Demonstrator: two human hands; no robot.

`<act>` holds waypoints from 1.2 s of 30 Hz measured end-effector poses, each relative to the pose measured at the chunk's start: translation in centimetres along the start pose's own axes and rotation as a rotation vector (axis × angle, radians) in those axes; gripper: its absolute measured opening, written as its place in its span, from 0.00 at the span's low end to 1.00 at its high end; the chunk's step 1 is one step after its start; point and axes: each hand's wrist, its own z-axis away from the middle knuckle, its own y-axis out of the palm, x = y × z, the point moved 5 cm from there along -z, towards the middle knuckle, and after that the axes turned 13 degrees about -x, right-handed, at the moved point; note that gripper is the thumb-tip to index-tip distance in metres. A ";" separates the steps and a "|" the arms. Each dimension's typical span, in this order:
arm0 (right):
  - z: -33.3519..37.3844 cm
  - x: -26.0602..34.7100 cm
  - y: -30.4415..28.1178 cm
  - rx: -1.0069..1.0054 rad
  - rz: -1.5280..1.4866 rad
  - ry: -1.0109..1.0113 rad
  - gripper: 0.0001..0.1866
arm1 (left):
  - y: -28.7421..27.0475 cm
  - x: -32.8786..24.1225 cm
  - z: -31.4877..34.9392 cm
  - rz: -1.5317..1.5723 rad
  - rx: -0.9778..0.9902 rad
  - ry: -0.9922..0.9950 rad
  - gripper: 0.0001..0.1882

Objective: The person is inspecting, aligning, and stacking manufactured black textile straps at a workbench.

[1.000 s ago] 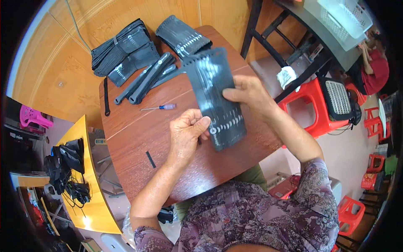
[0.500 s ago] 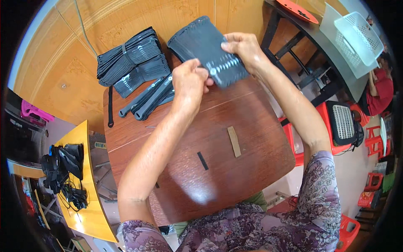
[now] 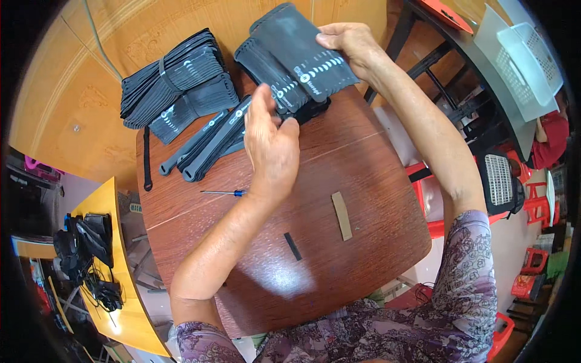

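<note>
My right hand (image 3: 356,47) grips the right side of a fanned stack of flat black straps (image 3: 292,45) with white printing, held up over the far part of the table. Another stack of black straps (image 3: 266,75) lies just left of it, partly covered. Close to that one is my left hand (image 3: 270,133), open with its fingers stretched out and nothing in it. Further left sits a bound bundle of black straps (image 3: 175,75). Several loose dark straps (image 3: 212,145) spread out between this bundle and my left hand.
On the brown table (image 3: 375,157) lie a blue-handled screwdriver (image 3: 238,193), a tan strip (image 3: 341,216), a short black strip (image 3: 292,246) and a narrow black strap (image 3: 147,158). A yellow table (image 3: 130,302) with black gear stands left; white baskets (image 3: 529,60) stand right.
My left hand has let go of the held stack and opened, drawing down and left. My right hand has lifted that stack slightly. The screwdriver's blue handle has come into sight.
</note>
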 end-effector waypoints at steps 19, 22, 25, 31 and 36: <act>-1.5 -2.2 3.5 0.009 0.056 -0.049 0.07 | 5.2 4.4 -5.9 -0.241 0.115 -0.219 0.25; -2.1 -1.4 2.6 0.040 0.044 -0.001 0.10 | 5.2 4.0 -5.7 -0.245 0.130 -0.170 0.24; -2.5 -1.9 2.4 0.023 0.041 0.063 0.07 | 5.2 4.2 -5.7 -0.233 0.075 -0.140 0.19; -5.0 -3.8 3.0 0.047 -0.114 0.258 0.07 | 6.1 3.5 -4.7 -0.697 0.292 0.117 0.18; -6.1 -1.7 5.2 0.076 -0.190 0.166 0.05 | 7.0 4.6 -4.5 -0.811 0.352 0.104 0.20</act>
